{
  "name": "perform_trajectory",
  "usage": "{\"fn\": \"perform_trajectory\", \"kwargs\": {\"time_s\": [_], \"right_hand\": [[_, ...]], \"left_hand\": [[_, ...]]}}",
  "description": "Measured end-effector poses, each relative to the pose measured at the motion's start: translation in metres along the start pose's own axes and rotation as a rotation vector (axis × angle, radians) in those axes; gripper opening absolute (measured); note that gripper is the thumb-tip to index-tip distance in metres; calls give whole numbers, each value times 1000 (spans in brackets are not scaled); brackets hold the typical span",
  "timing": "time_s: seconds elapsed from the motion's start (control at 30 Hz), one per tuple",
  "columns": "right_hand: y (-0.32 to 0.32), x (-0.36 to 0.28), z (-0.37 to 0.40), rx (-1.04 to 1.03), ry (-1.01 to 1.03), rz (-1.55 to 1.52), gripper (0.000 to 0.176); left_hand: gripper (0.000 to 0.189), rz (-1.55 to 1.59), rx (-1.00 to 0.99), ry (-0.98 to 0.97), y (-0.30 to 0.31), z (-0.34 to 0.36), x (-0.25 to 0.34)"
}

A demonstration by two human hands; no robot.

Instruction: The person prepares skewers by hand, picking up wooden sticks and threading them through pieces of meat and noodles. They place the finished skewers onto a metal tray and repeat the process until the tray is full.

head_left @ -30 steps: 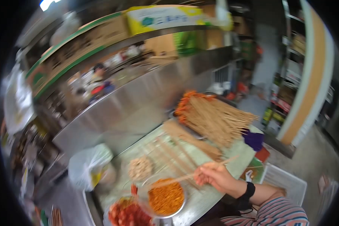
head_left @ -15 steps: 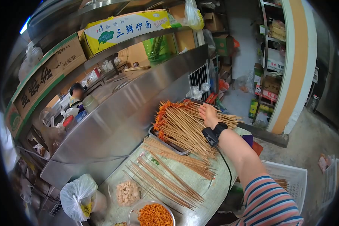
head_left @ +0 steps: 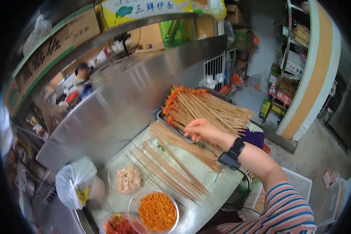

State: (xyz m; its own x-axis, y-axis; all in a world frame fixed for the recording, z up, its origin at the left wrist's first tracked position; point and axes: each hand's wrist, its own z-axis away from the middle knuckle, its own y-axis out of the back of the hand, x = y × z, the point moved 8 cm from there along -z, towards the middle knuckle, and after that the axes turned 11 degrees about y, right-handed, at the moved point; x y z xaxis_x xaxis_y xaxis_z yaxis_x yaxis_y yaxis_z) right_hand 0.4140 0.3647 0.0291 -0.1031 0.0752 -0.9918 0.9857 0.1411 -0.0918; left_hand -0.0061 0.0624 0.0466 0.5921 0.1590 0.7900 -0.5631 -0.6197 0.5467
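Observation:
My right hand [head_left: 202,130], with a black watch and a small device at the wrist, hovers over the front edge of the tray [head_left: 158,114]. Its fingers are curled together, and what they hold, if anything, I cannot make out. Behind it lies a thick pile of wooden skewers [head_left: 212,107] with orange-red shredded food [head_left: 171,102] on their far ends. Just below the hand a bundle of bare skewers [head_left: 183,146] rests on the table, with more loose skewers [head_left: 163,171] nearer to me. My left hand is not in view.
On the table [head_left: 216,191] stand a bowl of orange shreds [head_left: 157,211], a container of pale pieces [head_left: 128,179] and reddish food [head_left: 119,224]. A tied plastic bag [head_left: 75,185] is left. A metal panel [head_left: 117,113] runs behind; another person [head_left: 82,78] is beyond it.
My right hand has drawn back from the skewer pile toward the bare bundle, its extended fingers now curled. The view has shifted, bringing the bowl of orange shreds and reddish food further in.

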Motion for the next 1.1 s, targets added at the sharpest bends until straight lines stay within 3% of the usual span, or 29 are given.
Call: {"fn": "perform_trajectory", "kwargs": {"time_s": [0.07,0.13,0.17,0.27,0.4,0.43,0.47,0.53,0.6,0.63,0.67,0.77,0.87,0.93,1.03,1.1], "right_hand": [[-43,32,4,-152,49,287,21],[-84,35,15,-300,117,886,14],[-100,48,15,-336,261,1158,16],[-123,90,11,-387,155,1409,19],[-116,70,14,-315,78,1290,13],[-110,72,14,-351,-128,1222,13],[-106,77,14,-362,-130,1228,13],[-92,92,17,-291,-251,833,20],[-93,78,24,-320,-216,785,23],[-94,66,29,-318,-193,755,22],[-85,95,22,-378,-227,511,21],[-96,51,40,-351,-190,319,10],[-97,6,48,-303,-182,370,13],[-95,-21,56,-222,-154,221,17],[-73,-51,63,-95,79,196,17],[-64,-65,70,-51,166,157,14]], "left_hand": [[31,29,-7,-30,0,1,1],[30,25,-16,-45,0,2,2],[29,29,-21,-74,1,3,4],[25,21,-17,-125,4,1,2],[24,66,-10,-140,6,2,0],[23,84,-1,-153,7,1,1],[23,100,9,-165,9,2,-1],[28,162,-21,-111,2,-1,-22],[32,214,-36,-45,-1,-2,-41],[27,153,-17,-105,0,-5,-37],[23,78,10,-156,4,-7,-34],[26,174,-43,28,13,-13,-28],[26,434,-44,191,33,-23,-53],[24,586,-28,280,48,-30,-61],[21,454,-57,247,60,-43,-65],[19,91,-136,102,54,-49,-57]]}}
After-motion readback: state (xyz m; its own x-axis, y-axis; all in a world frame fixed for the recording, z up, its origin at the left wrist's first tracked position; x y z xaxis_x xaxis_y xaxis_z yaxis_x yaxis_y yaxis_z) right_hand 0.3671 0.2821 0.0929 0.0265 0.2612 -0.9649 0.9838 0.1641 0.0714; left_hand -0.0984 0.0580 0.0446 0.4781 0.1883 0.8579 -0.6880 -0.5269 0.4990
